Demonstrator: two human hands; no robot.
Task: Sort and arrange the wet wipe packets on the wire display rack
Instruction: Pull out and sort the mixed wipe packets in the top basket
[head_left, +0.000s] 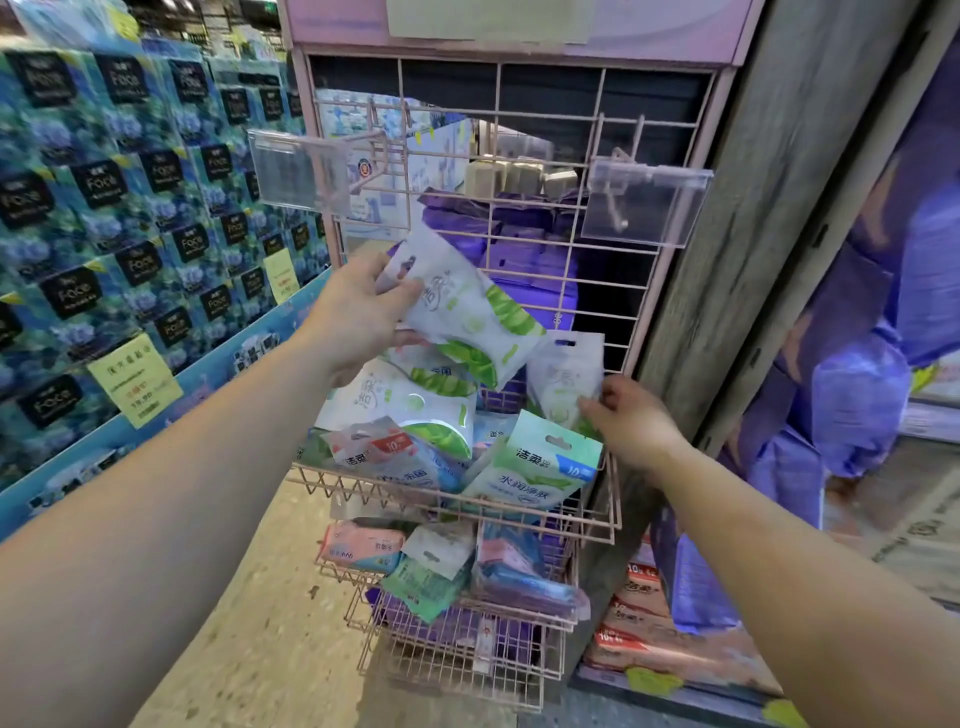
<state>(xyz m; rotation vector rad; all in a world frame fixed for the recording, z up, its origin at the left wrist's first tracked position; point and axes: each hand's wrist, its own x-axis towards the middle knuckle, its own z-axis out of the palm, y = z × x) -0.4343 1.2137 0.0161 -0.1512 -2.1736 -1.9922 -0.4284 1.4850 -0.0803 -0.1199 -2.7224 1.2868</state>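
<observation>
Left grip (358, 312) clamps white-green packet (467, 306) | right grip (631, 423) pinches small packet (563, 379) | upper basket (597, 519): mixed packets

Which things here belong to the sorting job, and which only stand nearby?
Job:
- white-green packet in left hand
- small packet in right hand
- pink wire rack

Nearby:
- blue tissue packs
- yellow price tag
- purple bags

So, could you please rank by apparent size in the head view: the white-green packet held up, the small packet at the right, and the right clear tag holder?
1. White-green packet, in the left hand.
2. Clear tag holder, close behind; it hangs farther back, so unsure.
3. Small packet, pinched by the right hand.
</observation>
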